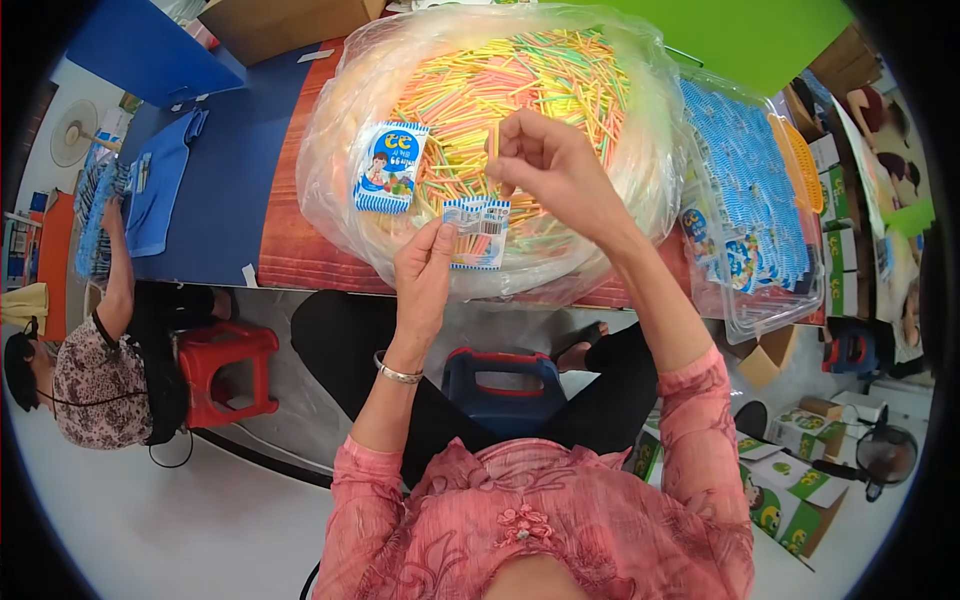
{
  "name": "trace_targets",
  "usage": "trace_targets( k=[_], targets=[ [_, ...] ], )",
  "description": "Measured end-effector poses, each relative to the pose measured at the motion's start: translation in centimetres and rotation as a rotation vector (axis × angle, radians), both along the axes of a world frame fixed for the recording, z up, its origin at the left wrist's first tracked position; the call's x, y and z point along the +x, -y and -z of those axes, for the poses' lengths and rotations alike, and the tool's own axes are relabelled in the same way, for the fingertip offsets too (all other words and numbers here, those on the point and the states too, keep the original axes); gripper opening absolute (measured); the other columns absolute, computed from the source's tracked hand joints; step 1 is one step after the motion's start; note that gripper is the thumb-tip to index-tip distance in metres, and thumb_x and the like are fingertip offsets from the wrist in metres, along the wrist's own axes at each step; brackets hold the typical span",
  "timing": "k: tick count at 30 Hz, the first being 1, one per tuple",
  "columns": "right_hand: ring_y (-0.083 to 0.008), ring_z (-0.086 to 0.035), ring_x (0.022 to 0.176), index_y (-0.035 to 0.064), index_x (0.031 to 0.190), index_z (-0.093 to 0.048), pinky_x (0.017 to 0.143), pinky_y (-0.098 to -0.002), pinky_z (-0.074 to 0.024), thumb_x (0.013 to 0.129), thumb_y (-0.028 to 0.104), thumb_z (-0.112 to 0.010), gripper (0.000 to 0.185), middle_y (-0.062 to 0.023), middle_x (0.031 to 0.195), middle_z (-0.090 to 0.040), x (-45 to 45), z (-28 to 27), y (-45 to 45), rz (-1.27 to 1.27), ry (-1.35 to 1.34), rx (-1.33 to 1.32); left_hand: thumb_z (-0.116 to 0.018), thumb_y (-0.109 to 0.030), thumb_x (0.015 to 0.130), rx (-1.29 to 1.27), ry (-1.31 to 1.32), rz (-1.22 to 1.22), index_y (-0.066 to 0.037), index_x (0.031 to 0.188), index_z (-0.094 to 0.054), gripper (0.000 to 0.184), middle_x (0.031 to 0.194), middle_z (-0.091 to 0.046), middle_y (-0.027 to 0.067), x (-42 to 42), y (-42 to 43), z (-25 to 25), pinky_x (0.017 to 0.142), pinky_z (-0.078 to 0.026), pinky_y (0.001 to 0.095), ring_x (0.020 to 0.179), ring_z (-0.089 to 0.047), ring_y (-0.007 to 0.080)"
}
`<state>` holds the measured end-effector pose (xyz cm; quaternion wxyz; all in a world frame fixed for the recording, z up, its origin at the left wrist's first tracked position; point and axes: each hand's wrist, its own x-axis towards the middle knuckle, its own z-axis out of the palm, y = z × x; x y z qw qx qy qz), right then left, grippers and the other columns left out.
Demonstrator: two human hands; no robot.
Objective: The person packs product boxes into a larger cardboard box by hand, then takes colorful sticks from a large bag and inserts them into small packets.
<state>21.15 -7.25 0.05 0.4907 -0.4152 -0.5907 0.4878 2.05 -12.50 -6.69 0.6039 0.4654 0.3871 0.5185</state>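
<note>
My left hand (pixel 427 270) pinches a small clear packet (pixel 478 240) with blue-striped edges and a barcode; coloured sticks show through its lower part. Just above it, my right hand (pixel 555 165) is closed with thumb and fingertips together around a thin pale candy stick (pixel 493 142). Both hands are over a big clear plastic bag (pixel 335 150), rolled open and heaped with yellow, pink, orange and green candy sticks (pixel 470 90). A printed blue-and-white packet (pixel 390 167) lies on the left part of the heap, beside my left hand.
At the right stands a clear plastic bin (pixel 750 325) of blue-and-white packets (pixel 745 190), with an orange basket (pixel 800 165) behind it. Blue cloth (pixel 165 180) lies on the table's left. Another person (pixel 105 370) works there near a red stool (pixel 225 365). Cartons (pixel 790 480) stand on the floor.
</note>
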Motion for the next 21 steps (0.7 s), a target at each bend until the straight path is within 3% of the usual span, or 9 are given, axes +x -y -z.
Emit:
trace_targets(
  k=[4, 7, 13, 19, 21],
  targets=[
    [-0.0058, -0.058, 0.073, 0.0090, 0.117, -0.067, 0.067, -0.0231, -0.0475, 0.088, 0.001, -0.067, 0.031, 0.0001, 0.082, -0.065, -0.5, -1.4, 2.9, 0.084, 0.101, 0.072, -0.052, -0.018, 0.106, 0.000, -0.031, -0.004, 0.005, 0.118, -0.066, 0.030, 0.103, -0.070, 0.0018, 0.0, 0.2, 0.9, 0.080, -0.050, 0.0223, 0.091, -0.060, 0.0040],
    [-0.0104, -0.060, 0.067, 0.0102, 0.119, -0.066, 0.063, -0.0269, -0.0494, 0.085, 0.001, -0.067, 0.035, -0.0034, 0.077, -0.066, -1.1, -0.2, 3.0, 0.138, 0.153, 0.256, -0.052, -0.018, 0.106, -0.001, -0.035, -0.011, 0.005, 0.120, -0.066, 0.030, 0.103, -0.070, 0.0014, 0.0, 0.3, 1.0, 0.081, -0.050, 0.0223, 0.091, -0.059, 0.0041],
    [-0.0162, -0.062, 0.064, 0.0067, 0.107, -0.069, 0.063, -0.0312, -0.0489, 0.083, 0.004, -0.069, 0.024, -0.0059, 0.077, -0.069, -1.3, 0.0, 3.6, 0.109, 0.247, 0.247, -0.052, -0.018, 0.106, 0.023, -0.029, -0.003, 0.005, 0.120, -0.066, 0.030, 0.101, -0.069, 0.0003, -0.1, 0.4, 1.0, 0.079, -0.049, 0.0218, 0.090, -0.057, 0.0034],
    [-0.0252, -0.064, 0.077, 0.0045, 0.093, -0.072, 0.069, -0.0390, -0.0475, 0.083, 0.009, -0.071, 0.010, -0.0071, 0.088, -0.071, -1.2, 0.8, 3.5, 0.200, 0.575, 0.640, -0.051, -0.020, 0.107, 0.046, -0.044, 0.000, 0.004, 0.119, -0.066, 0.031, 0.099, -0.068, -0.0007, -0.2, 0.2, 1.0, 0.079, -0.048, 0.0220, 0.089, -0.057, 0.0030],
    [-0.0267, -0.063, 0.079, 0.0041, 0.096, -0.072, 0.069, -0.0387, -0.0479, 0.084, 0.009, -0.070, 0.013, -0.0082, 0.093, -0.071, -1.1, 0.9, 3.1, 0.136, 0.583, 0.667, -0.050, -0.020, 0.107, 0.048, -0.026, -0.020, 0.004, 0.118, -0.066, 0.031, 0.099, -0.068, -0.0006, -0.1, 0.2, 0.8, 0.079, -0.049, 0.0223, 0.090, -0.057, 0.0032]
  ],
)
